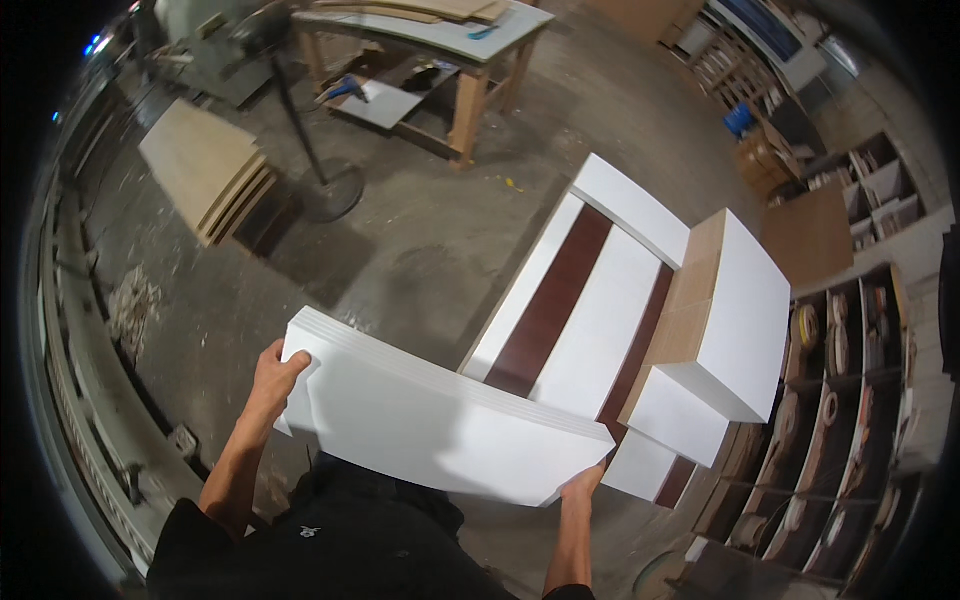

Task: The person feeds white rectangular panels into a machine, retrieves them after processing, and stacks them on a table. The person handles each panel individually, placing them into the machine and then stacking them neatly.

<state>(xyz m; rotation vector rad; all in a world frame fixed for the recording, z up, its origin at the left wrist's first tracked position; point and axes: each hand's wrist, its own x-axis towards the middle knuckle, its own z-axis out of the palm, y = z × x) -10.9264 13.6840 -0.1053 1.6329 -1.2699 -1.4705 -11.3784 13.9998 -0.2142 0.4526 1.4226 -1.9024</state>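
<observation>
A stack of several long white panels (442, 420) is held in front of my body, between both hands. My left hand (281, 375) grips its left end, the thumb lying over the top face. At the right end my right hand (583, 480) clasps the lower corner, its fingers mostly hidden beneath. Just beyond the panels lies a low stack topped with white boards and dark red-brown strips (551, 304). On its right side stand white boards with pale wood-coloured edges (750, 315), and a white board (637, 202) lies across its far end.
A pedestal fan (330, 187) stands ahead to the left, beside stacked plywood-like boards (199, 161). Farther off is a work table (517, 34) with a blue power tool (345, 88) on its lower shelf. Shelves with rolls of edging (825, 405) line the right; a long machine (97, 360) runs along the left.
</observation>
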